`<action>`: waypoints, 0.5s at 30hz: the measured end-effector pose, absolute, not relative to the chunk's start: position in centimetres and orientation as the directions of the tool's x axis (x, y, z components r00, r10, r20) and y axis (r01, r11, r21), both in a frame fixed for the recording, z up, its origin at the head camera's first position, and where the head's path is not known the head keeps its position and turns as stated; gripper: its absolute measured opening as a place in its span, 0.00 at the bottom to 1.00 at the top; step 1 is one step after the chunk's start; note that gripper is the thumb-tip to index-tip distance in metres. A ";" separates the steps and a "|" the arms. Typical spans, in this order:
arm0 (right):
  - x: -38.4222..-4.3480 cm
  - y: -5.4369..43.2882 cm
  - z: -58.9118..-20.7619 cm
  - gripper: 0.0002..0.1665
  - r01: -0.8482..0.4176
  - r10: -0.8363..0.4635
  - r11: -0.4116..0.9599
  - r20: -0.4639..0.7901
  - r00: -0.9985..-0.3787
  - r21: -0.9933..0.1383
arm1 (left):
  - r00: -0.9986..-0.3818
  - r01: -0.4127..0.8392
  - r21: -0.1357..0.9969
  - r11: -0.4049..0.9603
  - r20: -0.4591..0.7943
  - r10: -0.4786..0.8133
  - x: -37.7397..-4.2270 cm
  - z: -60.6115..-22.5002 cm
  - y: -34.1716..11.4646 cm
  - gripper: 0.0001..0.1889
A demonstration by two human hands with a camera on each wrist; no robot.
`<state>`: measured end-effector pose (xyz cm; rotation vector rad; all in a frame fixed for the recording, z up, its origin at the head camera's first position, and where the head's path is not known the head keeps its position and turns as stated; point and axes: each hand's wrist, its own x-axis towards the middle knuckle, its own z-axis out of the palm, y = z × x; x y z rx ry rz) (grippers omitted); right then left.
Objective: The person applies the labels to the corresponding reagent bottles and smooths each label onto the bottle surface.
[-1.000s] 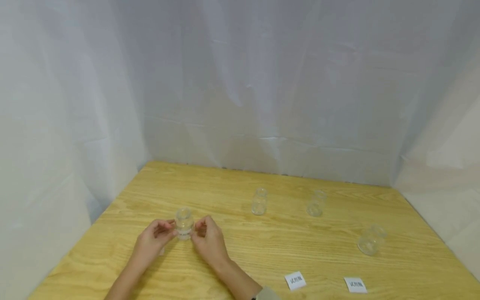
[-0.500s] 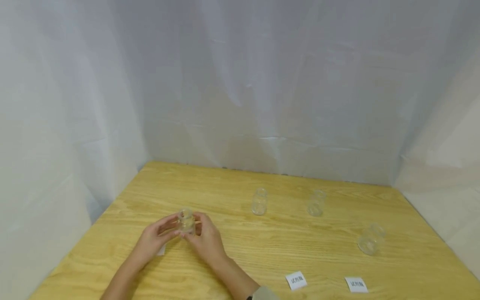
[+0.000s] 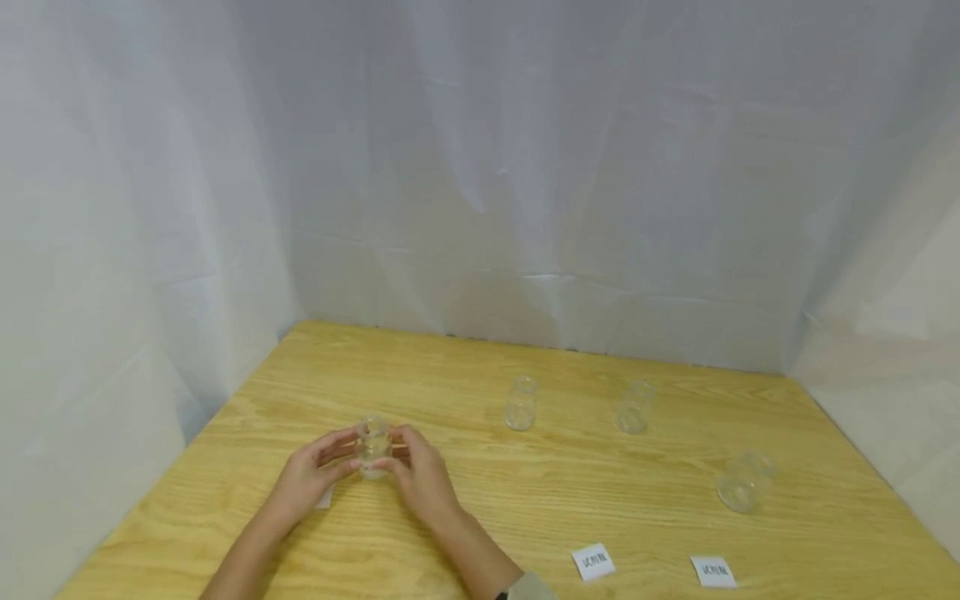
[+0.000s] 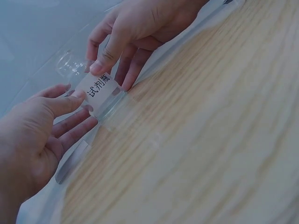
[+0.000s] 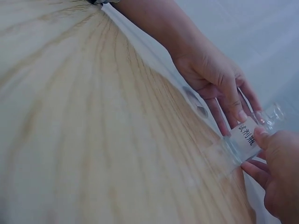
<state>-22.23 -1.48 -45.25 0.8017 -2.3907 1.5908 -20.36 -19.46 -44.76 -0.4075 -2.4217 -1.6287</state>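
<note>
In the head view a small clear glass bottle (image 3: 374,447) stands upright at the left of the table, between my hands. A white paper label (image 4: 99,87) with black characters lies on its side, facing me. My left hand (image 3: 309,477) holds the bottle from the left, its thumb at the label's edge and its fingers round the far side. From the other side my right hand (image 3: 423,482) holds it too, with the thumb (image 4: 97,66) pressed on the label. Both thumbs also show on the label (image 5: 245,134) in the right wrist view.
A small pale piece (image 3: 324,498) lies beside my left hand. Three clear bottles stand farther off: one behind (image 3: 521,406), one right of it (image 3: 634,408) and one nearer (image 3: 744,483). Two labelled white cards, one left (image 3: 593,562) and one right (image 3: 713,572), lie near the front.
My hands have closed in round the bottle, and the right thumb has moved onto its front. The bottle was tipped half a second ago and is upright now. The other bottles and the cards stay put.
</note>
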 end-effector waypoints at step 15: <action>-22.4 -0.9 -45.3 0.17 -0.461 -0.388 0.230 0.353 -0.851 -0.857 | -0.955 0.292 0.905 0.308 0.262 0.135 -20.2 -44.5 -19.6 0.24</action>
